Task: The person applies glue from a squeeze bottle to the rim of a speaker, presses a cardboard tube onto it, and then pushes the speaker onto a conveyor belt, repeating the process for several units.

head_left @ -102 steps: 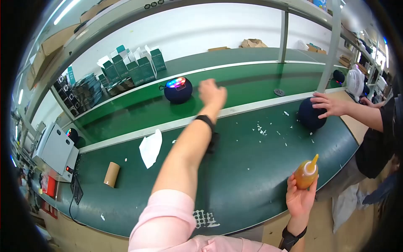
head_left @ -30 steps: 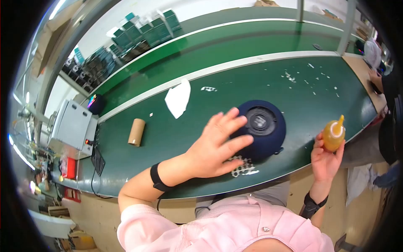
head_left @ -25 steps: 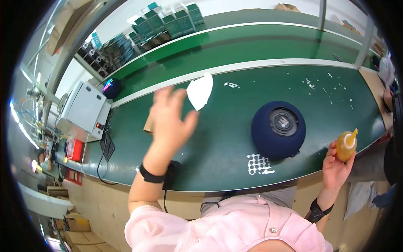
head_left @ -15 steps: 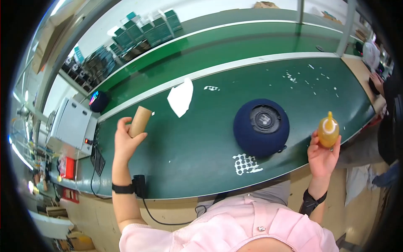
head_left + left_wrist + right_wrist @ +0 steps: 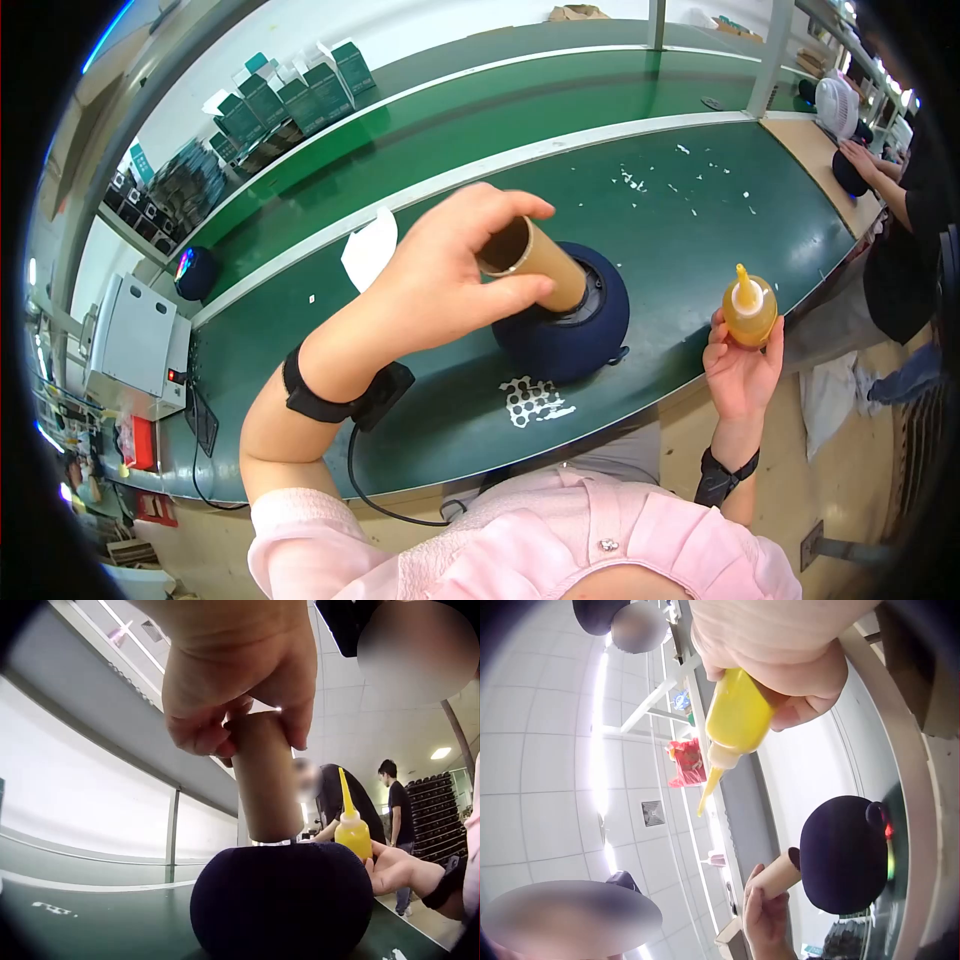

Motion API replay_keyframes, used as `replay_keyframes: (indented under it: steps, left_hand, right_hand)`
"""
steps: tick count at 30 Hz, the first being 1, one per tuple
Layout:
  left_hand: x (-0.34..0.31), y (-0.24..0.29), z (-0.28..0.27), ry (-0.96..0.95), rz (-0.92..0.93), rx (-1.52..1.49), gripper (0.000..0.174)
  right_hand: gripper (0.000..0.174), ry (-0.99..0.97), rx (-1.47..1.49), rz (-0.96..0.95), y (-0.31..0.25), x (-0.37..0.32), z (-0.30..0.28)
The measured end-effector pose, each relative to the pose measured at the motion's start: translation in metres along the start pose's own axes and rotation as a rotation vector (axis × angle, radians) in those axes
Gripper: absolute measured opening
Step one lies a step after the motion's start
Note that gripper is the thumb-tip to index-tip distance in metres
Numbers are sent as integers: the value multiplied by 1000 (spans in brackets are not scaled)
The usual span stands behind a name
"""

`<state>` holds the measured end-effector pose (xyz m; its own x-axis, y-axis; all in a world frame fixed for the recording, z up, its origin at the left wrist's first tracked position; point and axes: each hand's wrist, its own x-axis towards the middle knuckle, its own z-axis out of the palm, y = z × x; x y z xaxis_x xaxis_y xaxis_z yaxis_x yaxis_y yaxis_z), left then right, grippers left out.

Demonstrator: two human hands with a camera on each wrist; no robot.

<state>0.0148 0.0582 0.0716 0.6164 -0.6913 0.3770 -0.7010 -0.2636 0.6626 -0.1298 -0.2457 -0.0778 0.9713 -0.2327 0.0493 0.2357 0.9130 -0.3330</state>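
My left hand [image 5: 440, 270] grips a brown cardboard tube [image 5: 548, 268] near its upper end, thumb on one side and fingers on the other. The tube leans, its lower end right at the round black recess of a dark blue ball-shaped speaker [image 5: 570, 345]. That speaker sits on the green table with its recess facing up; coloured light shows at its underside [image 5: 889, 855] in the right wrist view. Off to the right, my right hand [image 5: 740, 375] holds a squeeze bottle [image 5: 750, 315] of yellow liquid, its thin nozzle [image 5: 346, 791] pointing up.
A perforated white scrap [image 5: 533, 400] lies in front of the speaker, and white paper [image 5: 370, 250] behind my left arm. A grey machine [image 5: 135, 345] stands at left. Green boxes [image 5: 300, 100] line the back. A second lit speaker [image 5: 196, 272] sits at far left. Another person [image 5: 905, 210] works at right.
My left hand set the speaker recess-up on the table, let go, picked up the cardboard tube at the left and carried it right onto the speaker. My right hand keeps holding the bottle.
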Motion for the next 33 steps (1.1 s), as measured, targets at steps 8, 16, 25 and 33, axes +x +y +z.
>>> replay_keyframes:
  steps: [8,16,25,33]
  left_hand:
    - [21,6,17,-135,220,240,44]
    - [33,0,14,-186,291,335,45]
    - [37,22,16,-255,125,536,45]
    - [36,16,19,-189,127,496,45]
  right_hand:
    - [57,13,15,-6,1,2,-2]
    - [58,8,22,-1,4,4,-3]
    - [58,33,-13,-11,8,8,-2]
    - [58,23,-10,-12,8,4,-2]
